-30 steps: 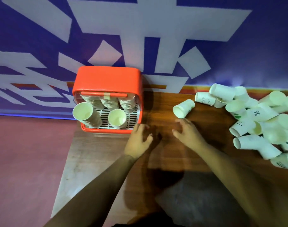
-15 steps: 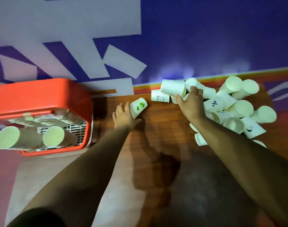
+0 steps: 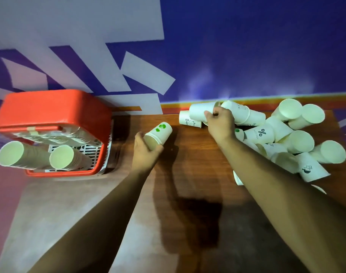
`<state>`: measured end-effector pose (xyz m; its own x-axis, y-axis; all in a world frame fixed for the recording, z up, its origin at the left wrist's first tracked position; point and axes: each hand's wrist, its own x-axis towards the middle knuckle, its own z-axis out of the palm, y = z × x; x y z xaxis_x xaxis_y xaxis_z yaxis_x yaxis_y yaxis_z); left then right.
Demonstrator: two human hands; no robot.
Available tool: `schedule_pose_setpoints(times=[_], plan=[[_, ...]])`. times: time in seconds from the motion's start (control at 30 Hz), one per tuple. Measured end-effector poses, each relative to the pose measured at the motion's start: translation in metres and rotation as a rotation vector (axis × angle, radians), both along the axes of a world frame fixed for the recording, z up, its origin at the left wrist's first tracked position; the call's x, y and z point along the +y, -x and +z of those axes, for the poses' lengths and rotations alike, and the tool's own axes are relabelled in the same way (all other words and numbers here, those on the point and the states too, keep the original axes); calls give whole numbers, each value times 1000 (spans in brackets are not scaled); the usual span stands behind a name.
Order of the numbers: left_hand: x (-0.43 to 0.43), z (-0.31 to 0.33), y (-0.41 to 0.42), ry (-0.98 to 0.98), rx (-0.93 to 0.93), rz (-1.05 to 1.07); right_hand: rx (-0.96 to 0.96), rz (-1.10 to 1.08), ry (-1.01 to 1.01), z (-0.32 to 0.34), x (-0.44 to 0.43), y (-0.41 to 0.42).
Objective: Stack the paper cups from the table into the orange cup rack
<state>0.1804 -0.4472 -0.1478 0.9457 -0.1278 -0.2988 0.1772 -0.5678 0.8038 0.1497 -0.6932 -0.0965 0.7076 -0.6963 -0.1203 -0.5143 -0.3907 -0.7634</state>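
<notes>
Left hand (image 3: 146, 152): fingers grip one white green-print cup (image 3: 158, 134). Right hand (image 3: 220, 123): fingers pinch one plain cup (image 3: 199, 112) from the pile (image 3: 298, 142). Two stacks (image 3: 20, 156) in one rack (image 3: 50, 107).

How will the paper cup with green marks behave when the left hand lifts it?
Probably light: the left hand holds the green-marked cup by its rim end. Thin paper, so a hard squeeze would likely dent it. Round and tapered, it may roll if laid sideways.
</notes>
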Motion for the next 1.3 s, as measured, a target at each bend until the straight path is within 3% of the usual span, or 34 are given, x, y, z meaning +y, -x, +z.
schedule_pose_setpoints(times=[0.3, 0.6, 0.73, 1.03, 1.3], plan=[[61, 72, 31, 143, -150, -33, -45, 197, 21, 57, 68, 47], [181, 127, 38, 61, -241, 98, -48, 362, 48, 99, 164, 42], [241, 148, 34, 26, -274, 164, -17, 477, -34, 108, 223, 32], [337, 143, 21, 39, -246, 194, -142, 642, -22, 107, 341, -7], [385, 121, 4, 98, -227, 161, -70, 732, 231, 79, 396, -48]])
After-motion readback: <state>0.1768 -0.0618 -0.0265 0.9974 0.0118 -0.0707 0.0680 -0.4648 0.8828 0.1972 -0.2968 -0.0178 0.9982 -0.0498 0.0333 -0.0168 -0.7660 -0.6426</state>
